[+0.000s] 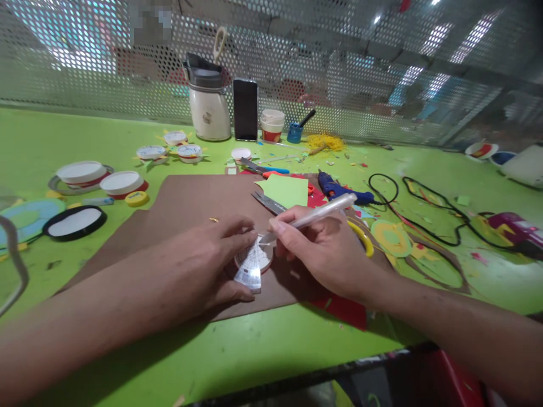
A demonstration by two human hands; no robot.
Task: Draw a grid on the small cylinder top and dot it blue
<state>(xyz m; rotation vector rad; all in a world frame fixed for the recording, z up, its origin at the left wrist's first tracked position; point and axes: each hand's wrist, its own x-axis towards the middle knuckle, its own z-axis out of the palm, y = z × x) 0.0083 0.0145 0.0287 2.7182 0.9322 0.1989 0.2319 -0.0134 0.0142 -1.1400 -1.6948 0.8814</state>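
My right hand (316, 240) is closed around a whitish pen (324, 210), its tip down at a small white disc (266, 259). Across the disc lies a clear plastic protractor (249, 276) with fine printed lines. My left hand (212, 257) holds it down, fingers on its upper part and thumb by its lower edge. The disc rests on brown cardboard (190, 198). Just beyond my right hand are the grey blades of scissors (269, 204), with a yellow handle (362, 237) partly hidden by that hand, and a light green paper piece (286, 191).
A blue glue gun (343, 189) with a black cord lies at right. White-topped cup pieces (123, 183) stand at left near a black ring (75, 222). Behind are a flask (210, 110), a phone (245, 110) and paper cups (272, 125). Red paper (341, 311) lies near the front.
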